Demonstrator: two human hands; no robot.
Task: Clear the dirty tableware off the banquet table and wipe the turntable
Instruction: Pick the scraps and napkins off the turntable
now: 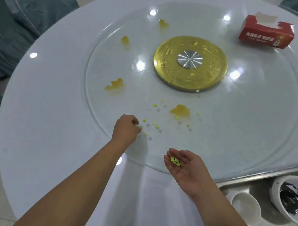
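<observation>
Nearest the body, right hand [184, 167] lies palm-up, fingers relaxed, cradling a few green bits [175, 161]. Left hand [126, 128] sits just beyond on the glass turntable [235, 143], fingers curled, seemingly pinching a crumb. Loose crumbs [156, 126] lie right and ahead of those fingers, nearer the left hand. Farther out, yellow spills [180, 110].

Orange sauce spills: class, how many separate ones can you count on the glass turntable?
4. One far spill near the turntable's back-left edge, one left of the gold disc, one lower left, and one nearest, among the scattered yellow bits. None seem hidden.
</observation>
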